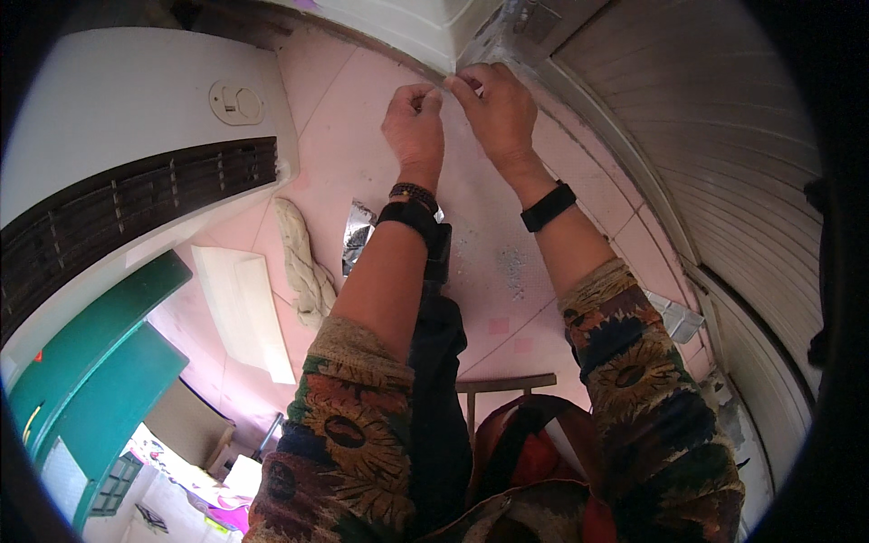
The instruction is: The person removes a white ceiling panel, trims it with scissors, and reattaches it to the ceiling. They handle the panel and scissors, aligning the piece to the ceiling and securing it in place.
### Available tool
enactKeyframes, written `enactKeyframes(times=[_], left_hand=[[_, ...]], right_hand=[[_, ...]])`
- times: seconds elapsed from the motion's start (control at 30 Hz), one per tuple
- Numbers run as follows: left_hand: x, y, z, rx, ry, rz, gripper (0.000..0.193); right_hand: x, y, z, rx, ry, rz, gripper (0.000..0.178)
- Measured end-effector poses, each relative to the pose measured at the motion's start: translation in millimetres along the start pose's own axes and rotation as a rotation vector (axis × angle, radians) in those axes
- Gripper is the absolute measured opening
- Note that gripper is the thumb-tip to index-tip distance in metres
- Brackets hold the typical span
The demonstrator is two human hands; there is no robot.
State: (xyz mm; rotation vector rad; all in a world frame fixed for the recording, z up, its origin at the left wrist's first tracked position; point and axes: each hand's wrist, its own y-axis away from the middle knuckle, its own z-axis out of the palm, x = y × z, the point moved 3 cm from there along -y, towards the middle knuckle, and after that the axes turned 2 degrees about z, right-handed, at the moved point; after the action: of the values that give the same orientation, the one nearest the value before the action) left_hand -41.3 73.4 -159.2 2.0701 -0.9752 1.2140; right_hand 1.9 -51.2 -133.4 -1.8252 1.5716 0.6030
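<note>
Both my arms reach forward in patterned sleeves over the pink tiled floor. My left hand (414, 122) is closed, fingertips curled against the thumb; whatever may be pinched there is too small to make out. Just to its right, my right hand (496, 109) is closed in a similar pinch, close to the lower corner of a white panel (421, 27). Between the two sets of fingertips is a small gap. A dark beaded bracelet (413, 193) and a black band circle my left wrist; another black band (549, 206) is on my right.
At left stands a white appliance (163, 81) with a dark grille. On the floor lie a twisted beige cloth (299, 262), a white board (240, 308), a silvery sheet (358, 231) and scattered pale bits (514, 271). A ribbed panel (688, 109) rises at right, a green door (100, 389) at lower left.
</note>
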Motion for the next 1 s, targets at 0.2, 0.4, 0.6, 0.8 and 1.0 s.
enactKeyframes(times=[0.2,0.4,0.6,0.8,1.0], left_hand=[[1.8,0.5,2.8,0.014,-0.034,0.025,0.017],[2.3,0.7,2.9,0.011,0.004,0.0,0.014],[9.6,-0.5,4.5,0.01,0.15,-0.039,0.014],[33.4,-3.0,4.4,0.012,-0.14,0.22,0.021],[48.9,-8.9,8.1,0.037,-0.36,0.386,0.028]], right_hand=[[-2.3,-6.4,-0.3,0.016,0.098,-0.043,0.019],[5.8,-9.5,-3.5,-0.015,0.069,-0.019,0.017],[18.8,-6.3,-6.3,-0.033,-0.02,0.107,0.013],[18.9,-3.2,-7.7,0.02,-0.056,0.101,0.014],[20.4,-0.7,-14.6,0.036,-0.073,0.11,0.012]])
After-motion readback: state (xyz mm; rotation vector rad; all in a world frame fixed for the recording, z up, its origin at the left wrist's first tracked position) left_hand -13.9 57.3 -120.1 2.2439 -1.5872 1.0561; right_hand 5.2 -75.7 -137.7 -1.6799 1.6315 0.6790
